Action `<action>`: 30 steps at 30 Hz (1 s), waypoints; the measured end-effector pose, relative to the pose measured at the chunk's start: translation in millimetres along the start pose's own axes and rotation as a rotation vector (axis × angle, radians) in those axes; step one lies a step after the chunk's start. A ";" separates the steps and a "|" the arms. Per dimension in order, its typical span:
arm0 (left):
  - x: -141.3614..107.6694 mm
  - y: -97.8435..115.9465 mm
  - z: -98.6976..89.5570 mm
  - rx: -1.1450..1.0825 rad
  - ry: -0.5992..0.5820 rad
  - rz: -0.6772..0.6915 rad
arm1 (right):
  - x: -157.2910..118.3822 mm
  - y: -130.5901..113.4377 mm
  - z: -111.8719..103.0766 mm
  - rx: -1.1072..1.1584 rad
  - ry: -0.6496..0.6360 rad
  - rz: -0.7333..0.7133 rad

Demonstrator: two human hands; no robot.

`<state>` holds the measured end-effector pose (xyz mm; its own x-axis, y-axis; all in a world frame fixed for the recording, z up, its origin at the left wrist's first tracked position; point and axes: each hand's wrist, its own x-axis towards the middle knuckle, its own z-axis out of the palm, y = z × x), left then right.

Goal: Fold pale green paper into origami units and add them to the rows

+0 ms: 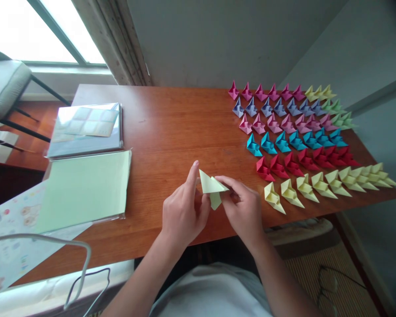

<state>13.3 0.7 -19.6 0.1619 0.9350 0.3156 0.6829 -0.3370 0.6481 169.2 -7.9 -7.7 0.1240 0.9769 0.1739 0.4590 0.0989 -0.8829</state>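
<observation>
A pale yellow-green folded paper piece point(211, 185) with pointed corners is held above the front of the wooden table. My right hand point(246, 207) pinches its right corner between thumb and forefinger. On the other side, my left hand point(183, 211) has its thumb against the lower left of the paper, with the forefinger stretched upward. Its other fingers are mostly hidden behind the thumb and paper. To the right of my hands stands a row of pale yellow folded paper boats point(305, 188), the closest finished pieces.
Behind the yellow row stand rows of red point(293, 165), blue point(297, 141), pink point(287, 124), lilac point(279, 108) and magenta boats point(260, 93). At left on the table point(171, 132) lie a light green paper pack point(89, 189) and another wrapped pack point(86, 147). A white cable point(86, 259) curves at lower left.
</observation>
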 end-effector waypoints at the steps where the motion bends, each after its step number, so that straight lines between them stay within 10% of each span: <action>1: -0.2 0.3 0.5 0.014 0.034 0.008 | -0.1 0.5 -0.2 0.023 -0.006 0.022; 6: 1.6 1.5 -3.0 -0.066 0.031 0.085 | 0.7 2.7 -2.7 0.091 -0.052 0.078; 14: 10.0 2.0 -15.1 -0.812 -0.188 -0.340 | 2.4 2.7 -8.7 0.065 -0.085 -0.063; 23: 11.1 5.1 -14.8 -1.030 -0.191 -0.443 | 2.9 -1.1 -10.7 -0.064 -0.129 -0.281; 30: 9.5 7.5 -7.3 -0.927 -0.149 -0.394 | -0.7 5.7 -6.8 0.234 -0.121 0.033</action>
<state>14.8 6.2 -6.8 0.1751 0.9809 -0.0852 -0.1040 0.1044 0.9891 177.6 -9.3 -9.9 0.0227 0.9945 0.1026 0.2392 0.0942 -0.9664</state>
